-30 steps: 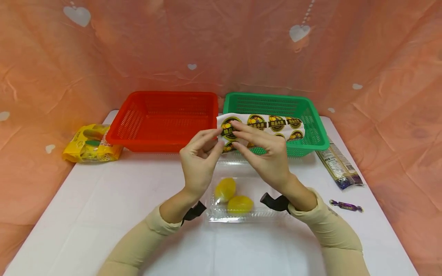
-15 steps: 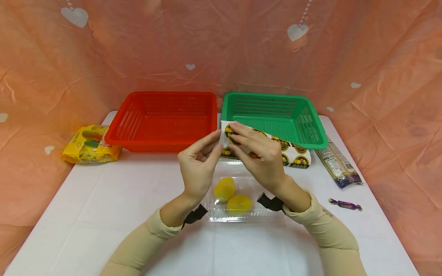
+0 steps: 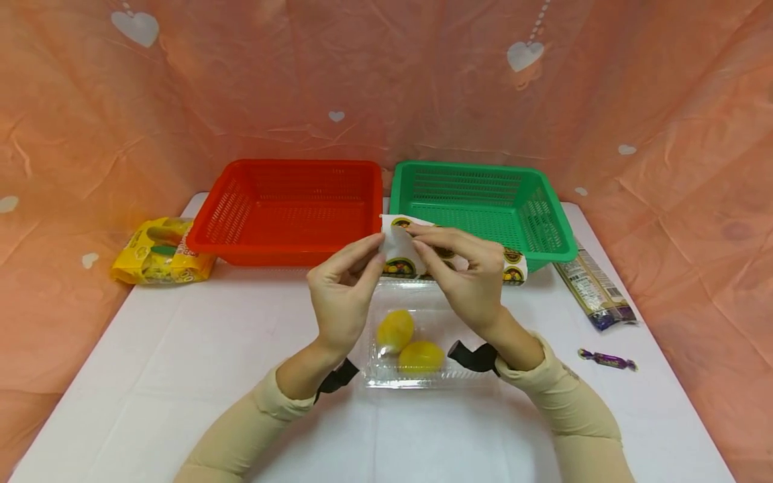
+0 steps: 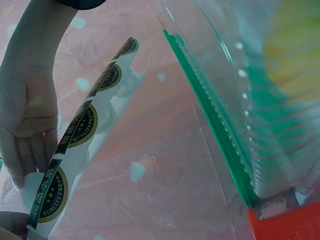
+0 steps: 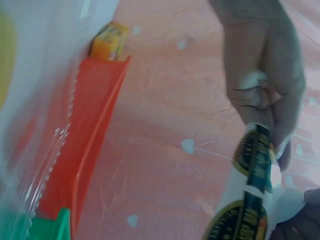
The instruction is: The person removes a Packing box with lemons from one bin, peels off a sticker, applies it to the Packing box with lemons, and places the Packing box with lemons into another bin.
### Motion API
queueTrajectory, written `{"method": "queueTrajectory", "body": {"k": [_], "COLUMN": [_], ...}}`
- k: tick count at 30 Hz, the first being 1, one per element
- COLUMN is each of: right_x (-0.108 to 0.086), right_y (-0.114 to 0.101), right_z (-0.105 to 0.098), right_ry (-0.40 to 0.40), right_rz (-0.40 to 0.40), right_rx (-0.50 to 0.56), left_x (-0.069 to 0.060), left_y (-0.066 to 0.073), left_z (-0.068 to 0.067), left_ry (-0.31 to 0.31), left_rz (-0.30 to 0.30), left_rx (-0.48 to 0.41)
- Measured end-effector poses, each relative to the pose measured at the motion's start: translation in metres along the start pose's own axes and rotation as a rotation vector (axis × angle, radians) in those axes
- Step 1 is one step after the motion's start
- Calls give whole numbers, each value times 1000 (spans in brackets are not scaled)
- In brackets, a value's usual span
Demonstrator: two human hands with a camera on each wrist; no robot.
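A white sticker sheet [image 3: 513, 265] with round fruit labels is held up above a clear plastic box, in front of the green basket. My left hand [image 3: 343, 295] pinches its left end between thumb and fingers. My right hand [image 3: 468, 285] has thumb and index finger together at a pale, rounded sticker [image 5: 290, 204] standing out from the sheet. In the left wrist view the printed sheet [image 4: 82, 122] runs away from my left fingers, and the right hand [image 4: 30, 120] is beside it. Below both hands, the clear box [image 3: 386, 384] holds two yellow fruits [image 3: 421, 356].
A red basket [image 3: 290, 257] and a green basket [image 3: 552, 245] stand side by side at the back. A yellow snack bag [image 3: 160, 251] lies at left. At right are a flat packet [image 3: 594, 288] and a purple-wrapped candy [image 3: 607, 360].
The sheet has dropped lower at its right end and turned, showing a pale area between the hands. My right fingers have gone from spread over the sheet to a pinch.
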State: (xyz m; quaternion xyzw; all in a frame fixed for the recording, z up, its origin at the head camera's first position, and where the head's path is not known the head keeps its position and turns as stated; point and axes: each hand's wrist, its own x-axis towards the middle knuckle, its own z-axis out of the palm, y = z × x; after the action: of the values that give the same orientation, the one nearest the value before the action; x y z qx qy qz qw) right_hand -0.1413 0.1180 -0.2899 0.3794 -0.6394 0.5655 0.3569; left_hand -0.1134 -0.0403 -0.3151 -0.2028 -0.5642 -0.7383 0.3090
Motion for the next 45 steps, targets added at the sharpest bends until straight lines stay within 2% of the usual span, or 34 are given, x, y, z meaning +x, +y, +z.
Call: {"method": "queueTrajectory", "body": {"k": [5,8,12,15,17,21,23,27,30,34,36,39,42,45], "right_x": [4,6,6,4,2,-3,-7,-14,-20,-26,-28,-31,-32,-32], "right_y": [-2,-3,-4,-3,-2,2,3,6,8,11,12,13,13,13], "right_z": [-7,-10,-14,-18,-21,-32,-37,-47,-53,-60,-61,-62,-61,-60], "right_ry": [100,164,194,189,185,180,186,201,216,242,252,266,274,277], "right_rz": [286,402,435,406,386,388,410,453,479,519,533,551,559,557], "right_rx": [148,190,216,225,212,177,167,164,167,181,186,202,215,229], "left_x": [-1,-1,1,6,10,18,21,24,25,24,23,20,17,16], "left_y": [0,-1,-3,-2,-1,1,2,2,0,-6,-10,-15,-19,-20], "left_z": [-6,-12,-30,-51,-68,-107,-126,-167,-195,-222,-230,-235,-237,-237], "left_ry": [2,9,48,122,192,348,423,545,613,631,600,531,469,463], "left_rz": [19,11,-32,-87,-131,-233,-313,-555,-685,-750,-780,-813,-808,-787], "left_rx": [25,41,59,40,2,-83,-101,-120,-153,-152,-119,-62,38,110]}}
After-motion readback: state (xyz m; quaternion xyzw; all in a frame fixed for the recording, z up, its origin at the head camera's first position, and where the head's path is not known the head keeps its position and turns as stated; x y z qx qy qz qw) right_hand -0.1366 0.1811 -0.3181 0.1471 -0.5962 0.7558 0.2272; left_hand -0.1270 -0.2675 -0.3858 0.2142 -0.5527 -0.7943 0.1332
